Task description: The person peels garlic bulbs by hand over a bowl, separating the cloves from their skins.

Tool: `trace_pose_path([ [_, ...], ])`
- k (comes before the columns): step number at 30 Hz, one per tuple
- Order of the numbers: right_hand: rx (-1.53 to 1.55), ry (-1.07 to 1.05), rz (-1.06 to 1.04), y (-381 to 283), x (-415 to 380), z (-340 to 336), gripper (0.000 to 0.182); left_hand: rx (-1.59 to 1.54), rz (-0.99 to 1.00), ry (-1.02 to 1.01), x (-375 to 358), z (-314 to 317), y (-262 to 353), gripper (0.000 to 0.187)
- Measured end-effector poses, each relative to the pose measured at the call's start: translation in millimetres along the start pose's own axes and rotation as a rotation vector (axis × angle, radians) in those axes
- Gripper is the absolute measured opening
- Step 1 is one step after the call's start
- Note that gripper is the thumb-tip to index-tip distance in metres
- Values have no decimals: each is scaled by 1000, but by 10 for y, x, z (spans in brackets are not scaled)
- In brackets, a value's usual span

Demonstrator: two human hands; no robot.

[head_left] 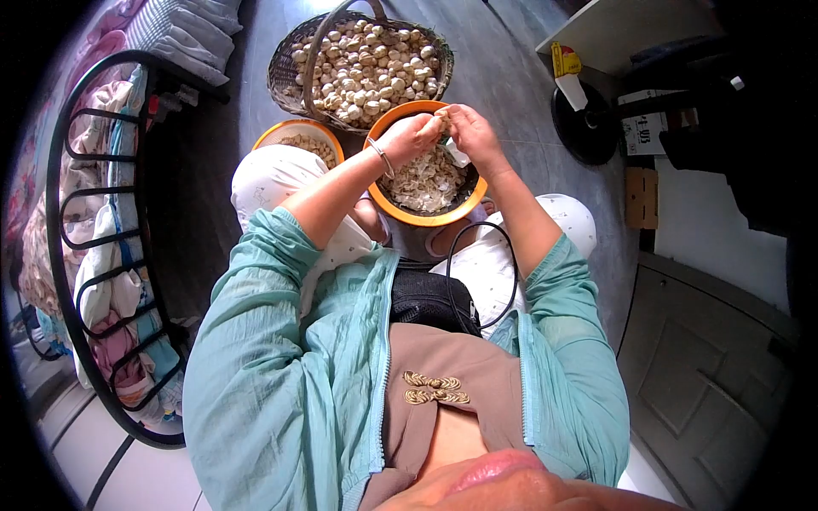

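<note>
The person sits with a large orange bowl (388,207) between the knees, and everything else is placed around it. Both hands meet over the far rim of this bowl. The left hand (412,136), with a thin bangle (380,157) at its wrist, is curled with its fingertips pressed together on a small pale nut (444,121). The right hand (471,134) comes in from the other side, and its fingertips pinch the same nut, so the two hands touch at that spot. Inside the bowl lies a heap of pale shell fragments and peelings (423,182).

Just beyond the bowl, touching its far rim, stands a woven basket (285,75) with a handle, filled with round pale nuts. To the left of the bowl, just beside it, sits a smaller orange bowl (274,132) holding small tan kernels. Farther left of the bowl stands a black metal rack (60,162) hung with clothes.
</note>
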State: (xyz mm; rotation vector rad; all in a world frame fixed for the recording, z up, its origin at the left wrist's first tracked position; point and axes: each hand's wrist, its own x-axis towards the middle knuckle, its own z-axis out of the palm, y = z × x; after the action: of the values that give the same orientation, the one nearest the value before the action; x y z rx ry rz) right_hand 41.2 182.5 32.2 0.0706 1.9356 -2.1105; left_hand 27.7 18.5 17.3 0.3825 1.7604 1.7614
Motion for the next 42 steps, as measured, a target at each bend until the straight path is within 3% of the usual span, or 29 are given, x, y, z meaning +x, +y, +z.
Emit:
trace_pose_path([
  [1, 0, 1, 0, 61, 30, -2, 21, -38, -20, -6, 2, -8, -7, 35],
  [3, -257, 46, -277, 167, 72, 25, 22, -75, -40, -11, 10, -14, -26, 34],
  [7, -163, 58, -210, 93, 40, 27, 23, -10, 39, -22, -3, 30, -17, 34],
  [9, 11, 50, -76, -2, -9, 44, 19, -30, 38, -28, -30, 58, 25, 34],
  [13, 47, 38, 54, -54, -25, -21, 19, -172, -61, -18, -56, 55, 118, 35],
  [16, -3, 44, 24, 18, 23, -84, 21, -298, -106, -17, -66, 3, 133, 32],
  [19, -227, 69, 45, -8, -27, -92, 24, -315, -111, -3, -70, -25, 159, 28],
  [21, -445, -35, 66, 10, -43, -100, 20, -326, -102, -22, -86, -34, 179, 28],
  [26, -354, -34, -114, -32, -55, -22, 24, -429, -185, -40, -34, -80, 89, 26],
  [28, -501, -65, -339, -82, -55, 7, 25, -451, -225, -29, -41, -79, 103, 25],
  [31, -480, -110, -241, -80, -78, 61, 22, -417, -278, -11, -53, -70, 107, 28],
  [34, -625, -67, -327, -207, -129, 91, 18, -372, -249, 1, -60, -38, 121, 32],
  [40, -507, -75, -303, -100, -74, 61, 22, -583, -231, -58, -44, -73, 117, 39],
  [42, -439, -80, -290, -57, -58, 53, 23, -415, -264, -16, -53, -55, 140, 41],
])
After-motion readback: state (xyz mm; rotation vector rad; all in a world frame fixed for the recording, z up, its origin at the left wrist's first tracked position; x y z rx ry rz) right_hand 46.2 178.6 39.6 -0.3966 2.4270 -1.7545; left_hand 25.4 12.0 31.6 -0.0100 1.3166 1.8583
